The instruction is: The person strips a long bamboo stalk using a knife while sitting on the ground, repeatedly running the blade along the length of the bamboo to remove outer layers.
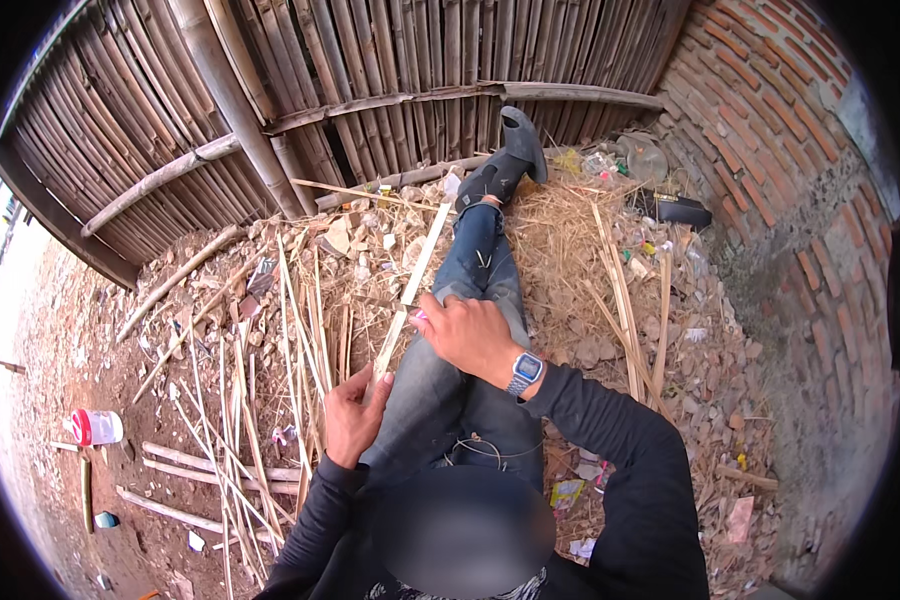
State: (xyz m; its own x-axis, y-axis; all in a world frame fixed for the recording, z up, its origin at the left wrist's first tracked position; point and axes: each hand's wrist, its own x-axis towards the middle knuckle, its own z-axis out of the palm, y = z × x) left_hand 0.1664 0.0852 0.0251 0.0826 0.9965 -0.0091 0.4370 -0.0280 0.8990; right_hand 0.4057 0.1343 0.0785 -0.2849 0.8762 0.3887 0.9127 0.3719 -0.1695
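Note:
A pale, flat bamboo strip point(426, 255) slants up and away across my outstretched legs. My left hand point(356, 414) is closed around its near end, thumb on top, beside my left thigh. Over my knees, my right hand point(473, 338) grips a knife point(378, 303), its thin dark blade pointing left across the strip. A bit of pink shows at the knife's handle; my fingers hide the rest. Blade and strip meet or overlap just left of my right fist.
Several split bamboo strips point(288, 330) lie heaped on the left, more strips point(620, 300) on the right. A red-and-white tub point(98, 427) is at far left. A bamboo fence point(400, 60) stands ahead, a brick wall point(770, 130) at right. Rubble and straw cover the ground.

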